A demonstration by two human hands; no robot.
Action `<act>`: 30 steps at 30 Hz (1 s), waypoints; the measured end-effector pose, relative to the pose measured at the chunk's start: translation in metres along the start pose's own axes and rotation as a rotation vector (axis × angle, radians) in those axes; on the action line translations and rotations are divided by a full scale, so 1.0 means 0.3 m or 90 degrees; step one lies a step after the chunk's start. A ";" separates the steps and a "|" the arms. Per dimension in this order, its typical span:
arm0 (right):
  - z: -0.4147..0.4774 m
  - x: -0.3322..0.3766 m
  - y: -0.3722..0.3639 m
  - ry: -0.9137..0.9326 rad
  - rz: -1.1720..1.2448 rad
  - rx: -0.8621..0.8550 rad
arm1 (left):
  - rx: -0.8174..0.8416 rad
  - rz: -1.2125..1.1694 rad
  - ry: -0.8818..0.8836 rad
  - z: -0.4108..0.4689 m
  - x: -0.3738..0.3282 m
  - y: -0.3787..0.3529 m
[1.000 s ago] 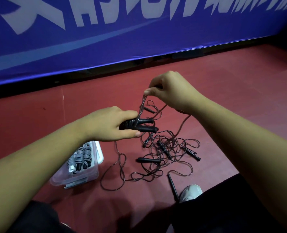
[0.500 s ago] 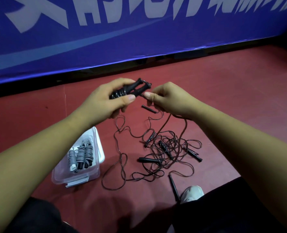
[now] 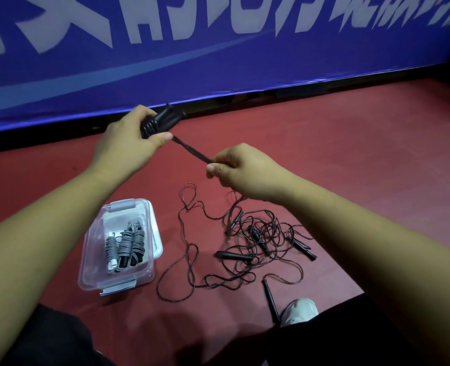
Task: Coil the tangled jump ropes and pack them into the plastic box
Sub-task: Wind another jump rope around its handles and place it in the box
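My left hand [image 3: 128, 142] grips a pair of black jump-rope handles [image 3: 163, 120] with dark cord wound round them, held up near the banner's foot. A doubled stretch of that cord [image 3: 192, 151] runs taut down to my right hand [image 3: 241, 171], which pinches it. Below my right hand the cord drops into a tangle of dark ropes [image 3: 260, 239] with several black handles on the red floor. A clear plastic box [image 3: 94, 268] sits on the floor at the left and holds coiled ropes [image 3: 124, 247], grey and black.
A blue banner [image 3: 218, 48] stands along the back, with a dark gap beneath it. One loose black handle [image 3: 270, 298] lies close to my white shoe [image 3: 300, 311]. My dark trouser legs fill the bottom of the view.
My left hand rose with the handles and moved left toward the banner. My right hand dropped down and to the right, drawing the cord taut between the two hands.
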State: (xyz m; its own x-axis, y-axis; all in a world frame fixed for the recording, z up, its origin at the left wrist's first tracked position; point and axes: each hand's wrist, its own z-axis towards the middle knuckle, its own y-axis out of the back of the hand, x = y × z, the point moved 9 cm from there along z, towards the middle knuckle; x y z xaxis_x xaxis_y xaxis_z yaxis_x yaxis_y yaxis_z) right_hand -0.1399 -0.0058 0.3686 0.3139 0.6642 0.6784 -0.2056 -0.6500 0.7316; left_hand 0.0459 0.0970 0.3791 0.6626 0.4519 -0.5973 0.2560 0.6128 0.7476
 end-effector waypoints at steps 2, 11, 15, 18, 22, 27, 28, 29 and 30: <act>-0.001 0.008 -0.017 -0.011 -0.021 0.010 | 0.013 0.035 0.008 -0.005 -0.003 -0.022; -0.034 0.031 -0.005 -0.004 -0.064 0.020 | 0.083 0.212 -0.028 -0.029 -0.001 -0.080; -0.040 0.060 0.053 0.014 -0.020 -0.029 | 0.091 0.284 -0.089 -0.044 -0.033 -0.118; -0.047 0.068 0.100 0.041 -0.005 -0.078 | 0.154 0.291 -0.105 -0.066 -0.041 -0.166; -0.050 0.074 0.131 0.078 -0.049 -0.150 | 0.262 0.285 -0.120 -0.130 -0.068 -0.246; -0.042 0.055 0.176 0.072 -0.068 -0.200 | 0.346 0.279 -0.152 -0.193 -0.126 -0.272; -0.040 0.059 0.178 0.077 -0.078 -0.203 | 0.352 0.282 -0.151 -0.201 -0.136 -0.269; -0.038 0.064 0.179 0.083 -0.088 -0.206 | 0.350 0.292 -0.159 -0.208 -0.148 -0.267; -0.035 0.068 0.180 0.088 -0.096 -0.211 | 0.343 0.301 -0.175 -0.213 -0.162 -0.264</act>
State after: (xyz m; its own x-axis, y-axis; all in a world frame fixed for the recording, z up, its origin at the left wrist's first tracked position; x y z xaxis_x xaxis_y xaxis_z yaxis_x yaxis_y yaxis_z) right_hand -0.1545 -0.0235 0.4227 0.2406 0.8012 0.5479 -0.4619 -0.4020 0.7906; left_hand -0.0514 0.0679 0.3303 0.9200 0.3667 -0.1384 0.1631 -0.0372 0.9859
